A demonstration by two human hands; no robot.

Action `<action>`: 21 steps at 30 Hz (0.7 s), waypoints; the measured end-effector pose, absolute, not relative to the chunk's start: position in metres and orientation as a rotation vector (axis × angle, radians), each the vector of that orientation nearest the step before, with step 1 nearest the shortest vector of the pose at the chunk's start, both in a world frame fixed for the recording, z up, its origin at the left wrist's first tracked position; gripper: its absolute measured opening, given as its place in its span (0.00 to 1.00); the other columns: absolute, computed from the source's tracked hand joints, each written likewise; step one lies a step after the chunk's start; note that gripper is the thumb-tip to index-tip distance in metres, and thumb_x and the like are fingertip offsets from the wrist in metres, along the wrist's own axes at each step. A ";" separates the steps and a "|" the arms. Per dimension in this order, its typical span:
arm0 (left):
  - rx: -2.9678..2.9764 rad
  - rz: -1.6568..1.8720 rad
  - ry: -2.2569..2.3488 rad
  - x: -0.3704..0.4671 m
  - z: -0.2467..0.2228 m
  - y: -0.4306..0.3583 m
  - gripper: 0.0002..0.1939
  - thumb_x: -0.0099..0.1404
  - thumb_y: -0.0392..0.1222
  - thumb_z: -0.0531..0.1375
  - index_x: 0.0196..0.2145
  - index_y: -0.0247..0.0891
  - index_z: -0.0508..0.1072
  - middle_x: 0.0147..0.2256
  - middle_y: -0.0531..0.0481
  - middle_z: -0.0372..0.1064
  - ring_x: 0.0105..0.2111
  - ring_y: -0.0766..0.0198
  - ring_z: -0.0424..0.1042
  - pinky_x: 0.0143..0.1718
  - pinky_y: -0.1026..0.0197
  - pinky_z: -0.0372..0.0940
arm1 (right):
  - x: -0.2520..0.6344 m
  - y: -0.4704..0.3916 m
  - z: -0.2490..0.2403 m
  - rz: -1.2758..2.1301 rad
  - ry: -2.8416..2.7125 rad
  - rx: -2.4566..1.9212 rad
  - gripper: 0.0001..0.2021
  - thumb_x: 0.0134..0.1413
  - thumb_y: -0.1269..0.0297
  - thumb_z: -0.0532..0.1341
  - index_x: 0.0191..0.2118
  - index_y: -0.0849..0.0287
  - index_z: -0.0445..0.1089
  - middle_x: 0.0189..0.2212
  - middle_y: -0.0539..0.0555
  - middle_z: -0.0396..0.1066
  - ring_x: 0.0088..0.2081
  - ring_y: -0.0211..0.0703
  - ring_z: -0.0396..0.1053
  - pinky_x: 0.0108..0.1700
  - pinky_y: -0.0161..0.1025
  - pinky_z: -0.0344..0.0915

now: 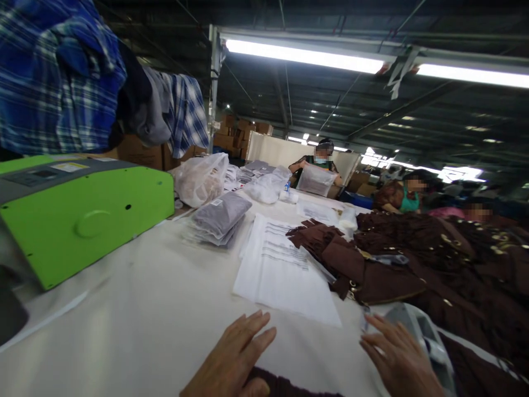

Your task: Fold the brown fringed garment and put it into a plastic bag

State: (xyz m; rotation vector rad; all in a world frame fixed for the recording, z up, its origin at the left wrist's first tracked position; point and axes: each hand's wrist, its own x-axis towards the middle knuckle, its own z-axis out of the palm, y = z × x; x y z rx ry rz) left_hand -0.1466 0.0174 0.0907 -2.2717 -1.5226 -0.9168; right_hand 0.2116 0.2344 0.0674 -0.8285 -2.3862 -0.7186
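My left hand (233,358) is at the bottom middle, palm down over the white table (136,309), its fingers stretched out and holding nothing. A strip of dark brown cloth (285,384) shows beside its thumb. My right hand (403,355) is at the lower right, fingers extended, with no held thing visible. Right beside it is a grey, partly clear plastic object (430,336) whose kind I cannot make out. Just beyond both hands lie large white bags or sheets (285,286) with printed lines. Brown garments (380,275) with gold-coloured metal fittings lie to their right.
A green machine (103,220) stands at left, below hanging plaid shirts (61,82). Bagged grey garments (221,218) are stacked mid-table, near a filled plastic bag (202,179). Across the table a person (324,160) holds a clear bag; another person (405,193) is at right.
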 end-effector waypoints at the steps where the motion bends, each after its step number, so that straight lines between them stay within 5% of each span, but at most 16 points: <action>1: -2.273 -0.950 -1.514 -0.146 0.089 0.020 0.26 0.73 0.48 0.50 0.65 0.40 0.52 0.61 0.41 0.59 0.62 0.57 0.58 0.60 0.55 0.60 | 0.189 0.230 0.074 -0.645 -2.408 -0.790 0.09 0.57 0.54 0.59 0.30 0.51 0.71 0.43 0.54 0.75 0.47 0.52 0.70 0.59 0.54 0.52; 5: -2.218 -0.989 -1.366 -0.149 0.060 0.038 0.25 0.73 0.51 0.48 0.63 0.42 0.55 0.59 0.43 0.63 0.60 0.60 0.61 0.58 0.58 0.62 | 0.095 0.218 0.077 -0.363 -2.534 -0.817 0.06 0.49 0.70 0.65 0.27 0.54 0.68 0.30 0.48 0.73 0.37 0.44 0.70 0.60 0.49 0.52; 10: -2.181 -0.923 -1.334 -0.163 0.040 0.049 0.22 0.74 0.52 0.46 0.61 0.43 0.60 0.57 0.45 0.65 0.59 0.62 0.62 0.57 0.62 0.62 | 0.031 0.216 0.056 -0.409 -2.840 -0.856 0.14 0.50 0.82 0.57 0.39 0.60 0.74 0.36 0.55 0.76 0.42 0.47 0.72 0.61 0.49 0.50; 14: -2.214 -0.967 -1.341 -0.168 0.042 0.048 0.20 0.75 0.45 0.42 0.61 0.42 0.59 0.56 0.44 0.66 0.57 0.64 0.64 0.55 0.63 0.63 | 0.017 0.222 0.055 -0.390 -2.916 -0.936 0.15 0.52 0.82 0.54 0.32 0.60 0.75 0.31 0.56 0.76 0.36 0.47 0.73 0.47 0.41 0.62; 17: -2.241 -0.973 -1.386 -0.169 0.042 0.046 0.20 0.74 0.49 0.46 0.61 0.44 0.59 0.56 0.44 0.67 0.56 0.63 0.66 0.53 0.64 0.65 | 0.025 0.230 0.064 -0.359 -2.895 -0.972 0.15 0.52 0.80 0.54 0.35 0.57 0.75 0.33 0.53 0.77 0.35 0.45 0.74 0.36 0.37 0.63; 21: -2.277 -0.987 -1.422 -0.169 0.052 0.041 0.20 0.72 0.51 0.51 0.58 0.43 0.62 0.54 0.43 0.69 0.54 0.63 0.68 0.52 0.65 0.66 | 0.088 0.247 0.069 -0.542 -2.697 -1.005 0.16 0.58 0.71 0.53 0.48 0.58 0.73 0.44 0.58 0.77 0.44 0.50 0.73 0.48 0.45 0.63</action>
